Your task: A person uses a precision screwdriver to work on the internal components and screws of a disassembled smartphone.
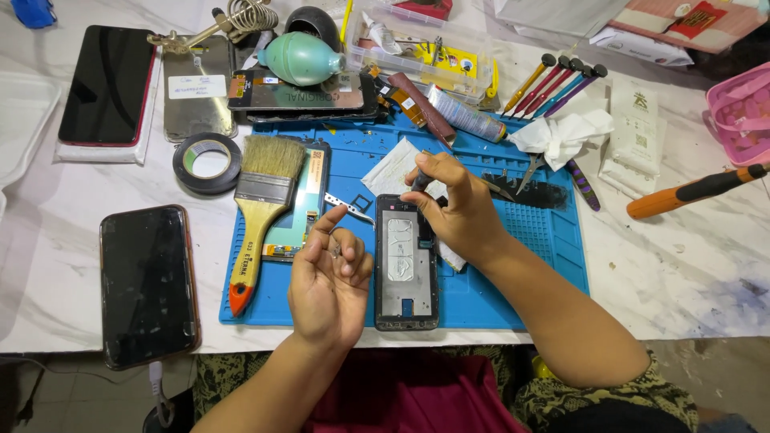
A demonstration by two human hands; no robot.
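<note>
Your left hand (329,277) is hovering palm-up at lower centre, fingers loosely curled around a tiny part too small to identify. Your right hand (453,210) is pinching a dark tool (422,180) over the opened phone frame (407,273), which is lying on the blue mat (513,273), its long axis running top to bottom of the frame.

Hidden and cut-off items, phone repair bench

Small part in left hand (330,273): too small to identify. Tool tip under right hand (453,210): hidden. Pink basket (742,112), blue object (32,12), red-patterned box (690,22): cut by frame edges. Phone frame (407,265), upper right edge: covered.
</note>
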